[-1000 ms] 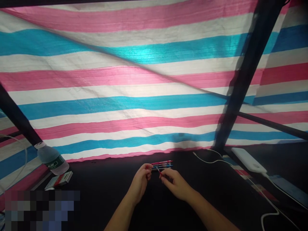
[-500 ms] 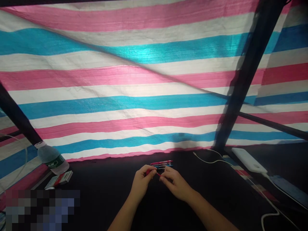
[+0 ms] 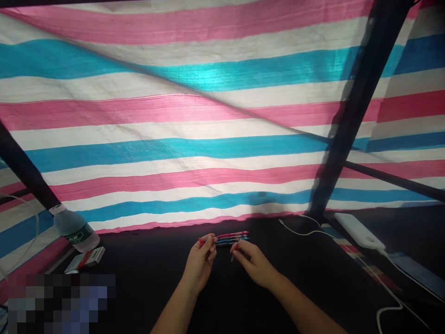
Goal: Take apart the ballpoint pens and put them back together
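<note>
Several slim pens point(image 3: 232, 238) with pink, blue and dark barrels lie side by side on the black tabletop point(image 3: 156, 283), just beyond my hands. My left hand point(image 3: 200, 260) pinches a small red pen piece point(image 3: 201, 241) between its fingertips. A short red piece with a grey tip point(image 3: 234, 253) sits in the fingers of my right hand point(image 3: 254, 265). A gap separates my hands, and the left one is close to the near ends of the lying pens.
A plastic water bottle point(image 3: 74, 228) lies at the left beside a red-and-white box point(image 3: 85, 260). On the right are a white power bank point(image 3: 359, 231) and a white cable point(image 3: 306, 232). A striped tarpaulin point(image 3: 174, 144) and dark frame bars point(image 3: 351, 125) stand behind the table.
My hands have moved apart from nearly touching. The red pen piece is now in my left hand, to the left of the pens, and the grey-tipped piece stays in my right.
</note>
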A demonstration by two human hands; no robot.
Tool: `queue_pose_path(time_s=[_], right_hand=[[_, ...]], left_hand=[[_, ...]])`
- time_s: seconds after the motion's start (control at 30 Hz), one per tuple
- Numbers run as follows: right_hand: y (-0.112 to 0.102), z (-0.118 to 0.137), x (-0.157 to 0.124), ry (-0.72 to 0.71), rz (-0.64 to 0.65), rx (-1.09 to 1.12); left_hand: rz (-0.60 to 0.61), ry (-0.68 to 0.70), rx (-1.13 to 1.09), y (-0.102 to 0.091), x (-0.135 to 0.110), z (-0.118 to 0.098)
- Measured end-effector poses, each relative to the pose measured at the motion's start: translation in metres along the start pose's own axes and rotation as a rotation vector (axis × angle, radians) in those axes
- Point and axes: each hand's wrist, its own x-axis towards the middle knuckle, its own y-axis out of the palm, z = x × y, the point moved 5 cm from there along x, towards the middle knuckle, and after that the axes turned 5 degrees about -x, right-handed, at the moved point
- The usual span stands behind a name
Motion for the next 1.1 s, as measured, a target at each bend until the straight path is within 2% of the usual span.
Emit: queue_pose_path(time_s=[0.23,0.43,0.57,0.83,1.1], right_hand=[[0.000,0.004,0.000,-0.039,0.005,-0.034],[0.002,0.001,-0.002,0.021,0.020,0.032],[0.002,0.003,-0.004,0.034,0.034,0.068],[-0.001,0.003,-0.003,-0.007,-0.028,-0.047],[0.000,0.003,-0.002,0.010,0.001,-0.088]], left_hand=[[0.030,-0.033,0.079,0.000,-0.001,0.004],[0.050,-0.048,0.114,0.004,-0.003,0.003],[0.080,-0.019,0.187,0.007,-0.005,0.003],[0.134,0.021,0.280,0.011,-0.007,0.002],[0.190,0.075,0.404,0.018,-0.011,0.001]])
